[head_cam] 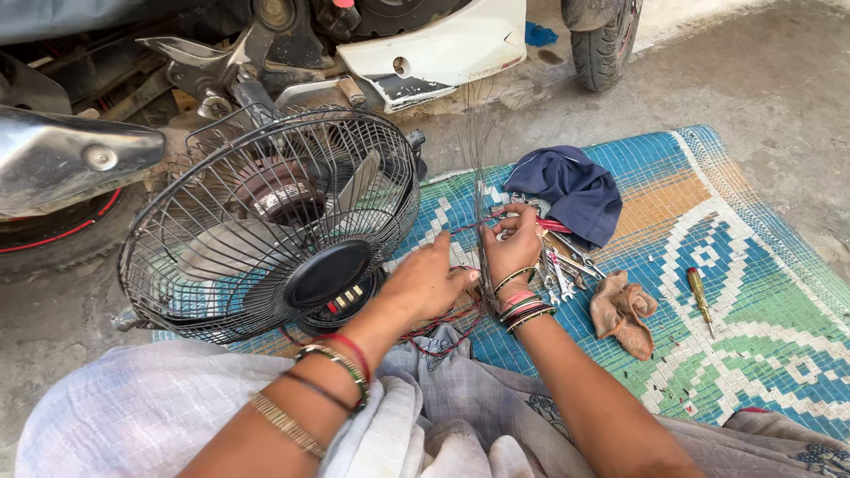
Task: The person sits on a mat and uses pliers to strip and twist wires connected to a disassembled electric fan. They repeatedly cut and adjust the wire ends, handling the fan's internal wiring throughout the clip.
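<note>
- As the head view is showing it, the person is sitting on a woven mat (753,292) with a bundle of thin wires (482,177) standing upright between both hands, just right of a fan (266,221).
- The right hand (513,248) is pinching the wires low down, fingers closed around the bundle; the left hand (429,279) is curling in beside it, fingertips at the bundle's base, though whether it is gripping cannot be told.
- The wires are looking light, springy and prone to splaying at the top, so the tight lower part is seeming the surest place to hold.
- A red cord (443,323) is looping under the hands.
- Wrenches (562,270) are lying just behind the right hand, crowding it; a blue cloth (571,195), a brown rag (622,310) and a screwdriver (699,296) are lying further right.
- A scooter (266,53) is standing behind the fan.
</note>
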